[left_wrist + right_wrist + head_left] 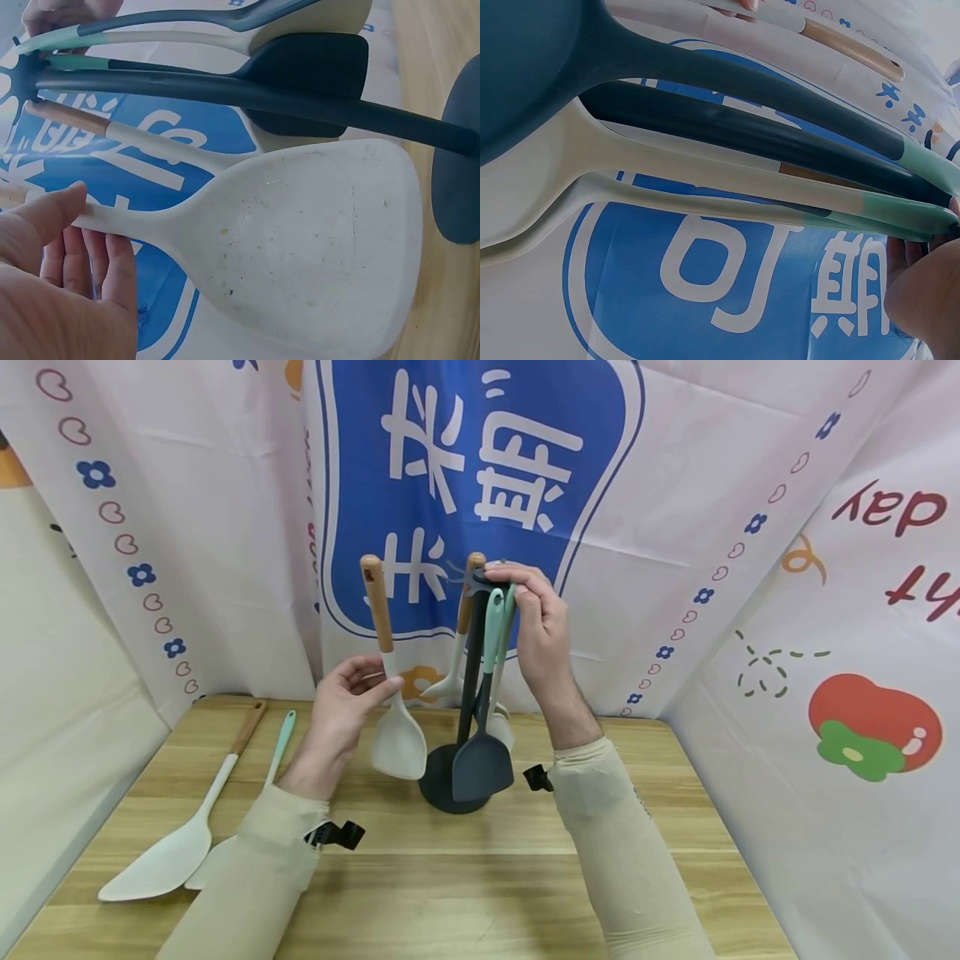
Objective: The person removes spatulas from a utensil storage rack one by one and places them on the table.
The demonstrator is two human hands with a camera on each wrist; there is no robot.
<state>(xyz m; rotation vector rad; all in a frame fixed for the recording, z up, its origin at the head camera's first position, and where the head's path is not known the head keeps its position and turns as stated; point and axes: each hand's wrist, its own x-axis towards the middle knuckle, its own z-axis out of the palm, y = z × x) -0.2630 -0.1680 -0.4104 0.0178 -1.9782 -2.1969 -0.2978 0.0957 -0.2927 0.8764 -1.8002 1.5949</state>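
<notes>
My left hand (pixel 341 714) pinches the white neck of a spatula (pixel 399 743) with a wooden handle, held upright left of a dark utensil stand (pixel 471 685). The left wrist view shows thumb and fingers on that neck, with the broad white blade (pixel 300 240) beyond. At the stand's top my right hand (pixel 542 627) holds the rack by the green handles; its grip is partly hidden. On the stand hang a dark turner (pixel 482 767) with a green handle, pale green-handled utensils (pixel 536 176) and a white wooden-handled utensil (pixel 448 683).
On the wooden table (pixel 420 893), to the left, lie a large white turner (pixel 168 860) with a wooden handle and a green-handled utensil (pixel 281 743), partly covered by the left forearm. A printed curtain (pixel 247 527) hangs close behind the stand.
</notes>
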